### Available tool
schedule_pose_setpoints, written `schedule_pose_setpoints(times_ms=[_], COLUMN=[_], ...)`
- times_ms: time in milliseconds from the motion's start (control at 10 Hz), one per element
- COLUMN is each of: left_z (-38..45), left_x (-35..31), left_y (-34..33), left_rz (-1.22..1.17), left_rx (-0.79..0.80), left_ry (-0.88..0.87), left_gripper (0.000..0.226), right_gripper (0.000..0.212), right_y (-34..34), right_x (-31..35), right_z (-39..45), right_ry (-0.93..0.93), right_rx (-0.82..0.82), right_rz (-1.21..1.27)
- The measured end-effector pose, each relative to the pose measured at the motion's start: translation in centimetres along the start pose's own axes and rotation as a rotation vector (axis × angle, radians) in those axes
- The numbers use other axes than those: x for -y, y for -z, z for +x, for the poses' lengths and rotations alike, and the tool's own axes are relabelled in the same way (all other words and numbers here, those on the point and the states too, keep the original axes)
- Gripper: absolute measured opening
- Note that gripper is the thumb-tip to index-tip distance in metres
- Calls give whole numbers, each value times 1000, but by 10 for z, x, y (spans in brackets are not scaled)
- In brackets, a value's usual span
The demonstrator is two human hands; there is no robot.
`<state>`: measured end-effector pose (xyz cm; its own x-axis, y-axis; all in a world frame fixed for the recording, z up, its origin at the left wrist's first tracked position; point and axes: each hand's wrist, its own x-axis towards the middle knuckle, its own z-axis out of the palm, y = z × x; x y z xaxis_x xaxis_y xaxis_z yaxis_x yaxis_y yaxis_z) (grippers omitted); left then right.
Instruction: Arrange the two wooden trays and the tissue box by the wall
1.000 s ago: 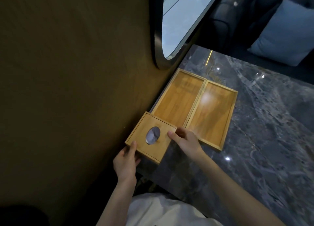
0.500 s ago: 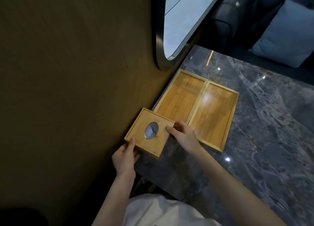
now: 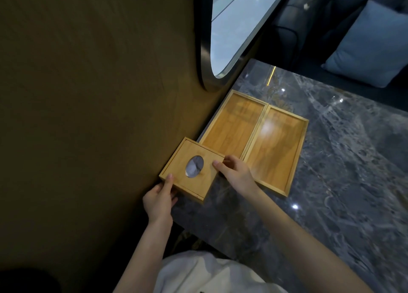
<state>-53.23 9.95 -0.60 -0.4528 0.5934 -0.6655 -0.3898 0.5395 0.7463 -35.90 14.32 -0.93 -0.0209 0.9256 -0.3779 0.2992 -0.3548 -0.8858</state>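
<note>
We grip the tissue box (image 3: 191, 168) between our hands, left hand (image 3: 159, 200) at its near corner, right hand (image 3: 235, 174) on its right edge; it is square, wooden, with an oval opening.

hands (image 3: 198, 186) gripping tissue box (image 3: 191, 168), trays (image 3: 254, 140) alongside

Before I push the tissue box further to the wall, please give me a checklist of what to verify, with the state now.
1. Left hand on tissue box near corner: ok.
2. Right hand at its right edge: ok.
3. Box flush with wall: cannot tell.
4. Box squared to inner tray: not ok, it sits skewed.
5. Outer tray side by side with inner tray: ok.
6. Box fully on marble table: cannot tell.
</note>
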Motion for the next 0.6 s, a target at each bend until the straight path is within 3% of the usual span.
schedule_pose_setpoints(times_ms=[100,300,400,500,600], left_z=[0,4,4,-3,-18], left_x=[-3,0,-5,-13,-38], left_y=[-1,4,9,12,3], left_rz=[31,224,507,942,1272], left_rx=[4,19,68,90,44], left_ry=[9,-132,-245,-414,-615], left_gripper=[13,19,35,50,42], right_gripper=[33,34,36,46,44], right_y=[-2,-3,0,0,9], right_x=[-2,-5,-3,-3,10], right_z=[1,2,1,1,-3], right_ry=[-5,-31,-58,-76,-69], right_rx=[-16,-11,10,10,-35], right_rz=[18,68,83,103,118])
